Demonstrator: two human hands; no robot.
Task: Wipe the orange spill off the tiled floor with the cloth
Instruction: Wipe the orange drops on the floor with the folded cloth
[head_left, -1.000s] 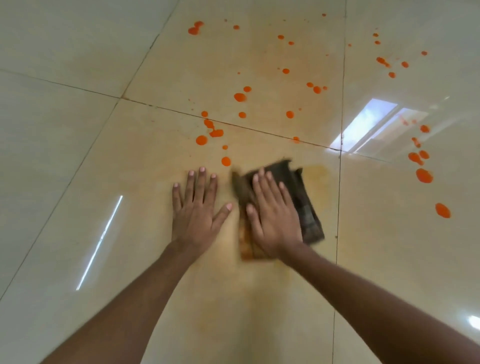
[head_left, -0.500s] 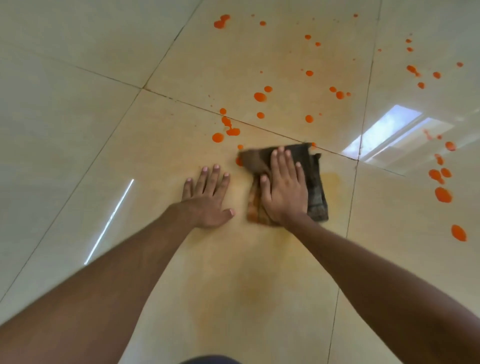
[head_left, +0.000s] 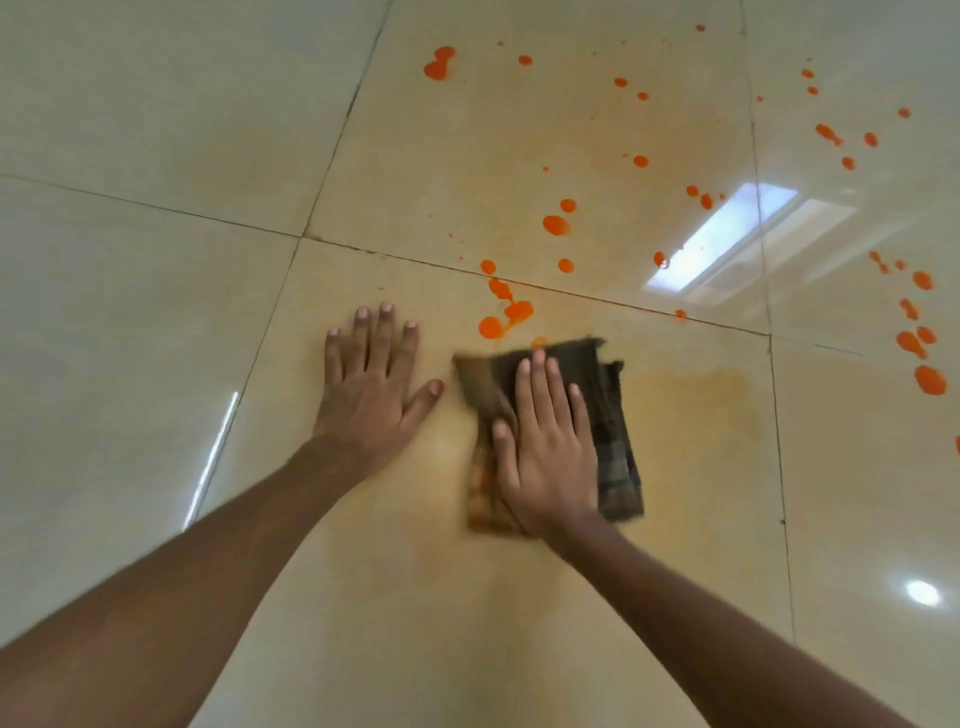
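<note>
A dark folded cloth (head_left: 615, 447), stained orange along its left edge, lies flat on the glossy tiled floor (head_left: 156, 338). My right hand (head_left: 545, 447) presses on it with straight fingers. My left hand (head_left: 371, 387) rests flat on the tile just left of the cloth, fingers spread. Orange drops (head_left: 506, 314) sit right beyond the cloth's far edge, with more drops (head_left: 556, 224) scattered farther back. A pale orange smear (head_left: 701, 410) tints the tile to the right of the cloth.
Larger orange blobs (head_left: 927, 376) dot the tile at the far right. Dark grout lines (head_left: 332, 150) cross the floor. A bright window reflection (head_left: 727, 239) glares on the tile behind the cloth.
My right hand slid the cloth forward toward the drops half a second ago, then drew it back toward me. My left hand stayed flat on the tile.
</note>
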